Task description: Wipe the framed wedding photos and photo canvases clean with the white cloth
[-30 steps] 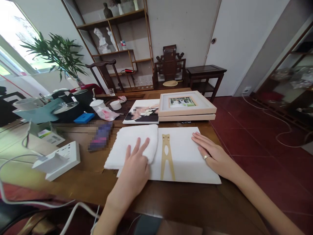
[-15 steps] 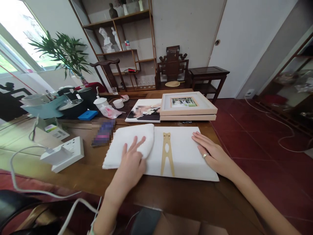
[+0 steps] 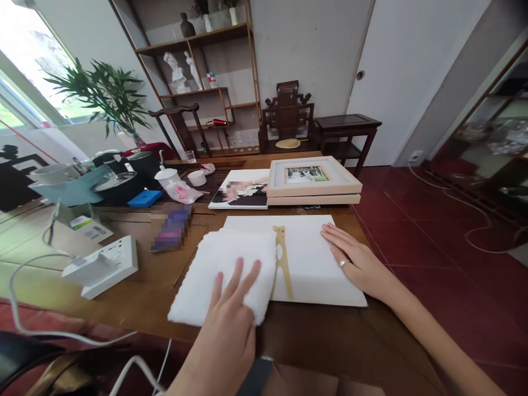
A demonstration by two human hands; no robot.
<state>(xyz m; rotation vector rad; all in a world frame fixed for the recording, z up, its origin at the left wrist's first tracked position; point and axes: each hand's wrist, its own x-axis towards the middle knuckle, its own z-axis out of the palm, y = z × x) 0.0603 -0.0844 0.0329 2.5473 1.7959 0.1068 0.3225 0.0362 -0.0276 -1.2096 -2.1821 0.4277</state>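
My left hand [image 3: 233, 308] presses on a folded white towel [image 3: 198, 275], its fingers spread on top. Under the towel's right part is a white board [image 3: 311, 258] lying flat at the table's edge. A gold-coloured A-shaped piece [image 3: 284, 269] with a slot in it lies on the board's middle; the towel covers part of its left leg. My right hand [image 3: 358, 264], with a ring on one finger, rests open on the board's right edge, its fingers stretched out.
Behind the board lie two stacked pale wooden picture frames [image 3: 315, 187] and a photo print [image 3: 239, 190]. A white power strip [image 3: 111, 269] with a cable is on the left. Farther back are a blue block [image 3: 144, 198], a white lidded cup [image 3: 167, 177] and a dark pot [image 3: 117, 184].
My left hand has slid the towel toward me and to the right, so it now overlaps the gold-coloured piece. My right hand stays on the board's edge. The view has shifted slightly.
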